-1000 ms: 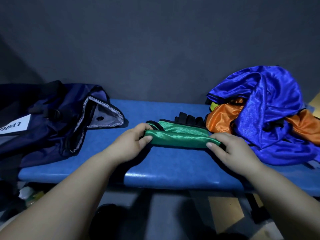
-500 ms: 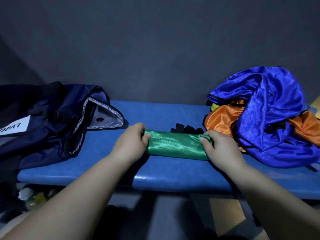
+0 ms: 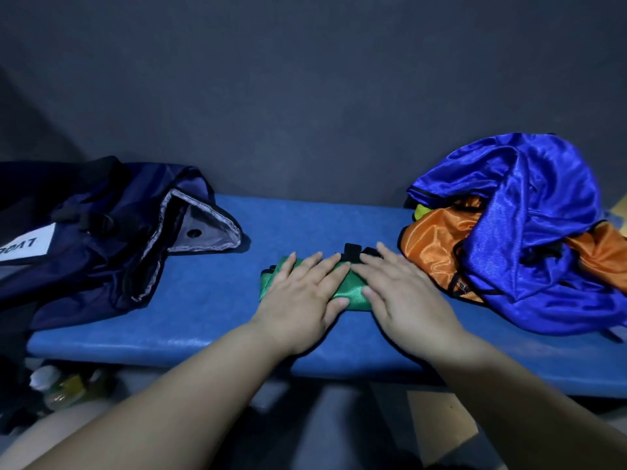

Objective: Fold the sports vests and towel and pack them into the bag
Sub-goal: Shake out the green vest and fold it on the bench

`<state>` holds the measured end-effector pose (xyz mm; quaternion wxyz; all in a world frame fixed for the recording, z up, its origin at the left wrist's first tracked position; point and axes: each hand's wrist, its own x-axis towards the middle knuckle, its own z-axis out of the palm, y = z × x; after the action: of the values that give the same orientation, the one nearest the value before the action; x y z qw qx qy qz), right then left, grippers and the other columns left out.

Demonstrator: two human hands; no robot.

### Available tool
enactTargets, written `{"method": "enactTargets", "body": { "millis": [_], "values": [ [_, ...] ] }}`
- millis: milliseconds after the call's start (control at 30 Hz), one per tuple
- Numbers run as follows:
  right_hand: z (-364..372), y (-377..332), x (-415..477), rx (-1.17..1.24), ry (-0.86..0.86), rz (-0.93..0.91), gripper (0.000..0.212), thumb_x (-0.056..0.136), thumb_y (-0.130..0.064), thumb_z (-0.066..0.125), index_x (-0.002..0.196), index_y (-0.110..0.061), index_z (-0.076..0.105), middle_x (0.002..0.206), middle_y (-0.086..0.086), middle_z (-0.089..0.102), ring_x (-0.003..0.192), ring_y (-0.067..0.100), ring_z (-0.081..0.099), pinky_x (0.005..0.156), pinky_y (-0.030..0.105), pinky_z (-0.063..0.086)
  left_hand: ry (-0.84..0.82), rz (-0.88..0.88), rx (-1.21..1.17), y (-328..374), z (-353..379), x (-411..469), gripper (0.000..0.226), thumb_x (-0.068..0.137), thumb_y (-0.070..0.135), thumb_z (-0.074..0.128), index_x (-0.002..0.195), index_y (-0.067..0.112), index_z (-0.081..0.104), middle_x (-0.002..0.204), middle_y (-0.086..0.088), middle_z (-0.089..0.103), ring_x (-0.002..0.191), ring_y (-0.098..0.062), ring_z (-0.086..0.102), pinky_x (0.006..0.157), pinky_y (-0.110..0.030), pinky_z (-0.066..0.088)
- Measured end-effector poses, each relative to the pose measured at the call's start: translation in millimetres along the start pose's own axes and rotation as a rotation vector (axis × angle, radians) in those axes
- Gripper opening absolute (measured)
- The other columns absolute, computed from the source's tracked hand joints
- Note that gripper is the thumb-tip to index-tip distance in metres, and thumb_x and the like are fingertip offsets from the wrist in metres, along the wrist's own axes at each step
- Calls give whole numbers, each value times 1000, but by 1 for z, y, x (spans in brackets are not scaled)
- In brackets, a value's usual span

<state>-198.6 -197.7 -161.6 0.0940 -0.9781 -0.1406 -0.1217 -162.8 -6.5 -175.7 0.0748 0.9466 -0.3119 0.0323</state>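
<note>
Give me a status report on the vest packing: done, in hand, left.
Done: the green vest is folded into a compact bundle on the bench. In hand: the left hand and right hand press flat on it. Left: it is not yet in the open bag; the blue vest and orange vest lie crumpled in a pile. No towel is identifiable.

A white label (image 3: 25, 247) on the dark blue bag (image 3: 101, 252) carries black capital letters, upside down and cut off by the picture's left edge. They look like "LVO"; the rest is unclear.
</note>
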Motion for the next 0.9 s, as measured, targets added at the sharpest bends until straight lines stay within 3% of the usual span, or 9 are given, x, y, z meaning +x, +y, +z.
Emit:
{"method": "enactTargets", "body": {
  "millis": [67,133,200,300,400,633,767,833,900],
  "values": [
    [6,1,-3,25,-179,26,71,90,-56,5,153,-29,23,161,-10,18,146,2,-5,117,25,-5,-19,-25,-9,0,1,0,68,94,61,5,155,32,6,163,12,4,150,-15,1,118,-39,-11],
    [10,5,-5,26,-223,38,78,84,-61,-5,155,-33,10,162,-14,5,141,-3,-15,118,25,-10,-23,-45,-31,0,2,-2,69,93,63,4,155,32,2,163,14,1,150,-13,-5,118,-38,-14],
    [12,9,-5,23,-239,48,80,83,-67,-6,155,-35,6,161,-17,2,143,-2,-16,119,26,-10,-19,-57,-32,1,2,-3,77,86,67,-3,155,32,0,162,15,-1,149,-11,-8,117,-37,-16],
    [11,10,-6,15,-249,51,83,80,-73,-12,154,-38,4,161,-19,0,146,1,-14,120,30,-8,-27,-90,-49,1,3,-5,67,98,62,14,155,31,-3,162,15,-5,149,-11,-11,117,-35,-17],
    [10,12,-8,38,-274,71,80,80,-71,-9,153,-41,2,159,-22,-3,145,0,-16,121,32,-7,-24,-128,-87,1,1,-8,69,97,63,14,154,31,-6,162,13,-7,148,-11,-14,115,-32,-18],
    [6,33,-12,34,-272,126,94,68,-82,-24,151,-44,-5,155,-28,-10,143,-2,-21,122,37,0,-94,-237,-142,-7,-3,-13,67,98,59,21,153,33,-8,161,14,-12,148,-11,-17,120,-40,-9],
    [-3,30,-12,72,-229,133,74,89,-66,3,154,-34,17,159,-21,2,147,1,-8,121,35,10,-102,-259,-187,-8,-5,-13,64,99,58,21,154,36,-5,161,17,-11,148,-9,-16,120,-41,-10],
    [-8,29,-12,83,-117,177,53,100,-47,32,146,-24,43,159,-10,23,147,12,19,115,33,25,-100,-275,-268,-11,-7,-12,61,99,56,21,154,37,0,161,19,-7,148,-7,-14,120,-39,-10],
    [-9,31,-11,49,25,195,37,96,-33,54,128,-18,63,139,-1,47,128,23,47,100,34,40,-89,-298,-328,-16,-9,-9,59,100,54,23,154,37,7,162,17,-2,149,-9,-9,121,-36,-7]
  ]
}}
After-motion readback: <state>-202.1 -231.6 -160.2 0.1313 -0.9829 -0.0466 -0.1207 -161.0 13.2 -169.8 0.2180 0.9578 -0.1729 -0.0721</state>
